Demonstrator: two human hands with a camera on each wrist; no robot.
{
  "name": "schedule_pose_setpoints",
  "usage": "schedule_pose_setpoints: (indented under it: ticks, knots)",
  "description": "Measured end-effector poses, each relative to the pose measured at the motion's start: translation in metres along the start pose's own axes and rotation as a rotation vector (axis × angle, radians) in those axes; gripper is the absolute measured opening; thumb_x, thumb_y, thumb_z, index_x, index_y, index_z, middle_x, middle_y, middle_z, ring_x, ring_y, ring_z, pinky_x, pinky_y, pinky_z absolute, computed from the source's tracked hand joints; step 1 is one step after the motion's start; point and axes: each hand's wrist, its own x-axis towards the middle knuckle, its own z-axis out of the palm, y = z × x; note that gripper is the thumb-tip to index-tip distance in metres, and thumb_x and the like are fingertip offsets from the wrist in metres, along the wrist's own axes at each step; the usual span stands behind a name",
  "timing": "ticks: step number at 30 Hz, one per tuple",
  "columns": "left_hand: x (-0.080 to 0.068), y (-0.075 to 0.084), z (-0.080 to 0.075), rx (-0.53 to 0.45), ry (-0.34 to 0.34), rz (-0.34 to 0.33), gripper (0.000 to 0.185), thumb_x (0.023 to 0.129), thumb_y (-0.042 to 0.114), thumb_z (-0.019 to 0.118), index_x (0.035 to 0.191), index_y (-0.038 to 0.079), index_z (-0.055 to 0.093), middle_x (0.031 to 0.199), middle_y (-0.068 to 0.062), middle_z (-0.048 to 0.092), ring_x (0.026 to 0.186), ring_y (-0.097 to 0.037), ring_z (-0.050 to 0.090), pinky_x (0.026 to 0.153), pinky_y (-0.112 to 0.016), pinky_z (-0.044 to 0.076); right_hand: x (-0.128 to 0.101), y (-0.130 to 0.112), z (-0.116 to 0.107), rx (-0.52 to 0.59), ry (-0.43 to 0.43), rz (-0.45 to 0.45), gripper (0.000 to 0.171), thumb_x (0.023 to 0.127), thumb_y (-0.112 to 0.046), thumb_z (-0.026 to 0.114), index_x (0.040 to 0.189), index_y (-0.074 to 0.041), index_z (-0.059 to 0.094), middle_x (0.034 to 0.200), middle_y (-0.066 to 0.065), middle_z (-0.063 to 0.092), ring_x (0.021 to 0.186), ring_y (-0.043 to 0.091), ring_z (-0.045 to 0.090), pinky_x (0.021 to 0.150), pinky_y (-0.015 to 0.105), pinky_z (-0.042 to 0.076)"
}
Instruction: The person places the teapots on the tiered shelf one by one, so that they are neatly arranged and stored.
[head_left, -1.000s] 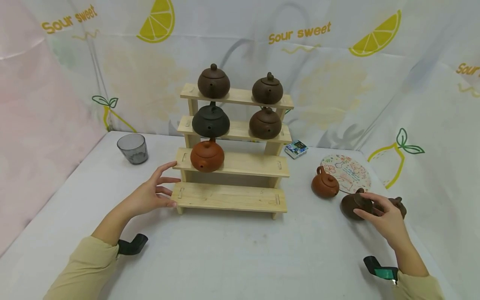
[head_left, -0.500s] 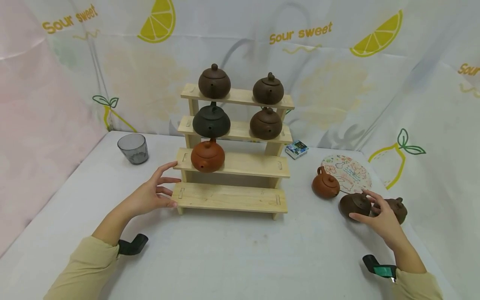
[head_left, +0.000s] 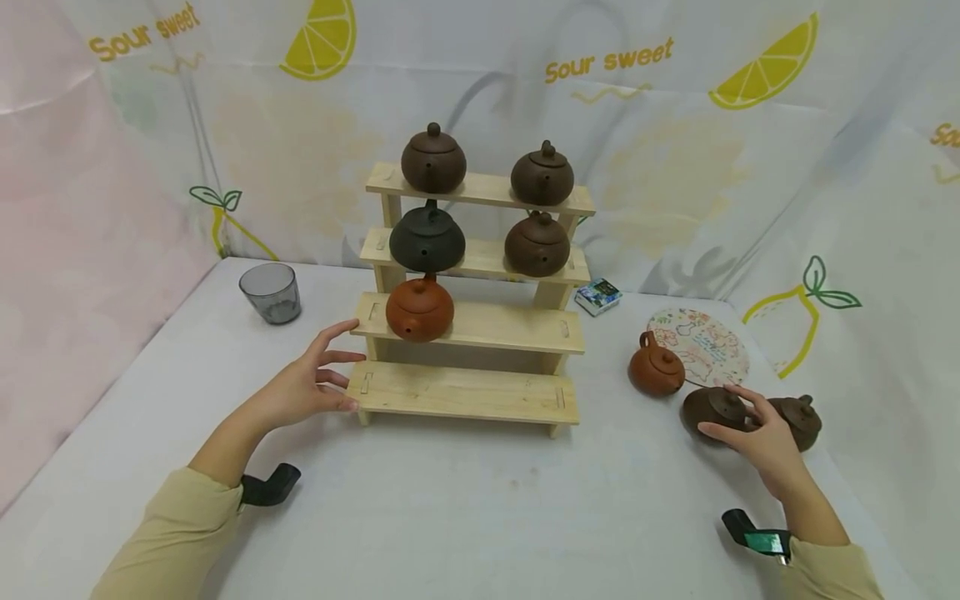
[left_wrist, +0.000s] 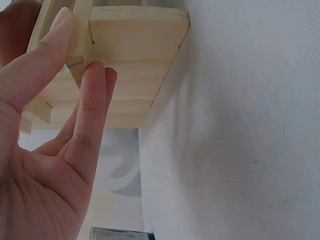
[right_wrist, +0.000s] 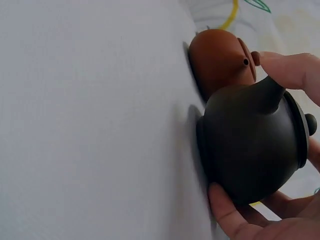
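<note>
While the straight-fingered left hand (head_left: 300, 390) touches the rack (head_left: 465, 392), the right hand (head_left: 772, 448) grips a round, dark-brown, knob-lidded teapot (right_wrist: 250, 147).

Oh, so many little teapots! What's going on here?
A person is using both bare hands. The right hand grips a dark brown teapot at the right side of the table, near a reddish-brown teapot and another dark teapot. The left hand touches the left end of a stepped wooden stand. Five teapots sit on that: two on top, two on the next step, one on the third.
</note>
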Motion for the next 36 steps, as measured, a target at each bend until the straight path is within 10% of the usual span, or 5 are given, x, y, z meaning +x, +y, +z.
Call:
schedule_pose_setpoints:
  ticks: [5, 12, 36]
  knots:
    - [0.001, 0.001, 0.000, -0.002, 0.000, 0.000, 0.110, 0.070, 0.006, 0.081, 0.148, 0.033, 0.008, 0.135, -0.025, 0.041, 0.096, -0.029, 0.059, 0.074, -0.033, 0.049, -0.004, -0.005, 0.000, 0.036, 0.026, -0.007, 0.088, 0.081, -0.029, 0.074, 0.149, -0.020, 0.019, 0.149, 0.032, -0.002, 0.134, 0.048, 0.001, 0.099, 0.064, 0.019]
    - [0.001, 0.000, 0.000, 0.008, 0.004, 0.000, 0.110, 0.070, 0.006, 0.081, 0.148, 0.033, 0.008, 0.135, -0.026, 0.042, 0.095, -0.029, 0.059, 0.075, -0.034, 0.049, -0.011, -0.020, -0.002, 0.102, 0.038, -0.138, 0.073, 0.085, -0.020, 0.070, 0.145, -0.031, 0.029, 0.144, 0.030, 0.014, 0.115, 0.032, 0.033, 0.071, 0.009, 0.040]
    - [0.000, 0.001, 0.001, 0.002, 0.004, 0.012, 0.110, 0.070, 0.004, 0.081, 0.148, 0.030, 0.008, 0.134, -0.027, 0.042, 0.095, -0.030, 0.059, 0.074, -0.032, 0.049, -0.019, -0.096, 0.035, 0.099, -0.057, -0.437, 0.069, 0.079, -0.006, 0.074, 0.138, -0.021, 0.042, 0.125, 0.001, 0.040, 0.099, 0.013, 0.045, 0.070, 0.020, 0.046]
